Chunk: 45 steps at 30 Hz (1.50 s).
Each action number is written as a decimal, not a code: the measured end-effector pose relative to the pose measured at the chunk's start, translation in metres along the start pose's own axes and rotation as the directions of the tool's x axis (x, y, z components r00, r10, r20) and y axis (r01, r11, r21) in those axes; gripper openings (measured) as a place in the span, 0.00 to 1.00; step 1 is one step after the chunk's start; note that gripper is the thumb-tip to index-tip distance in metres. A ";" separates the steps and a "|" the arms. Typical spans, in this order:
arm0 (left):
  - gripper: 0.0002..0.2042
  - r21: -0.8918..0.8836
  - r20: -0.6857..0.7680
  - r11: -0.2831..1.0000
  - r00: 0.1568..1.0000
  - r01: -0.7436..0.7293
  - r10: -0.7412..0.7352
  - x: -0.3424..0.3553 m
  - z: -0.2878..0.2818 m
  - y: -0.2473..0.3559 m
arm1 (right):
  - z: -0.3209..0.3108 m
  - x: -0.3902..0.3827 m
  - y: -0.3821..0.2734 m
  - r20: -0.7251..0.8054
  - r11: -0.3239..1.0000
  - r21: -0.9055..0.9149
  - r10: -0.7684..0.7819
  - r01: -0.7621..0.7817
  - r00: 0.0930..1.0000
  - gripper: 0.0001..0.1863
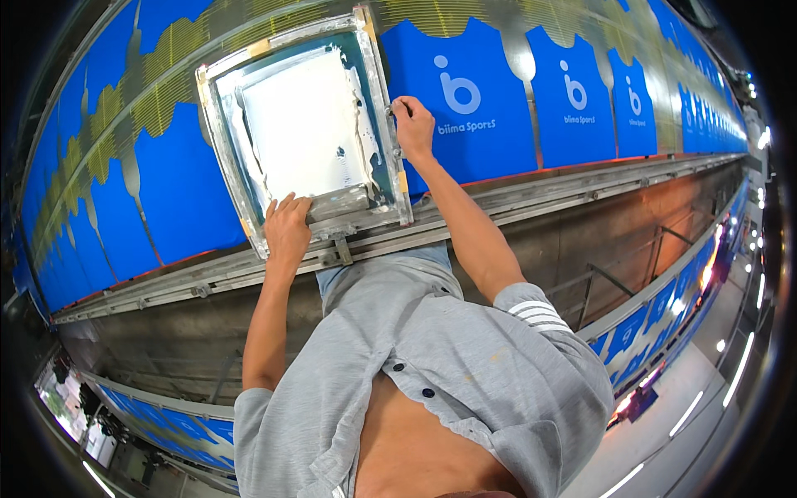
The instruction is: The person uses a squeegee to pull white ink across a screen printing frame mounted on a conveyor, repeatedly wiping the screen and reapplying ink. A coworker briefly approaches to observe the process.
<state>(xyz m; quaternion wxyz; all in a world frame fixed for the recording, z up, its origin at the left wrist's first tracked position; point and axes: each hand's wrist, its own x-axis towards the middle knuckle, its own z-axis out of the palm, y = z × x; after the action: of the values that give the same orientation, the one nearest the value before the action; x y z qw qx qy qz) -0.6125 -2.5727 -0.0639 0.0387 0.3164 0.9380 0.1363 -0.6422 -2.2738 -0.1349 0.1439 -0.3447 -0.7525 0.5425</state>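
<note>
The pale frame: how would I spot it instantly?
Find the long table lined with blue fabric pieces. Ahead of the person sits the pale frame, left hand at its near-left corner, right hand at its right. Unlike the flat blue pieces around it, it surrounds a smeared white patch.

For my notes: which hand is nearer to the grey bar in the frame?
Left: the left hand is at the bar's left end; the right hand, at the frame's right side.
</note>
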 end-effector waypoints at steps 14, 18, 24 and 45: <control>0.13 -0.072 0.021 0.994 0.996 0.083 -0.082 -0.012 0.004 -0.017 | 0.034 0.003 0.012 -0.016 0.977 -0.209 0.036 -0.038 0.999 0.14; 0.13 -0.087 -0.096 0.995 0.994 0.041 -0.049 -0.029 0.013 -0.008 | 0.030 -0.008 -0.013 -0.024 0.912 -0.404 0.061 -0.065 0.998 0.16; 0.07 -0.059 0.360 0.966 0.908 0.252 -0.215 0.049 -0.011 -0.053 | 0.044 -0.037 -0.101 0.838 0.768 -0.315 -0.050 0.558 0.543 0.26; 0.17 -0.143 0.106 0.977 0.984 0.157 -0.143 0.123 -0.005 -0.132 | 0.104 -0.002 -0.083 0.771 0.374 -0.345 -0.411 0.861 0.487 0.04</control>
<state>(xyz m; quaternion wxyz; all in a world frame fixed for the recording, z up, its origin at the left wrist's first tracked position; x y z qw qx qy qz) -0.7887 -2.6003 -0.0943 0.1174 0.2471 0.9432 0.1884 -0.7323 -2.3640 -0.0975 -0.0195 0.1483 -0.9728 0.1770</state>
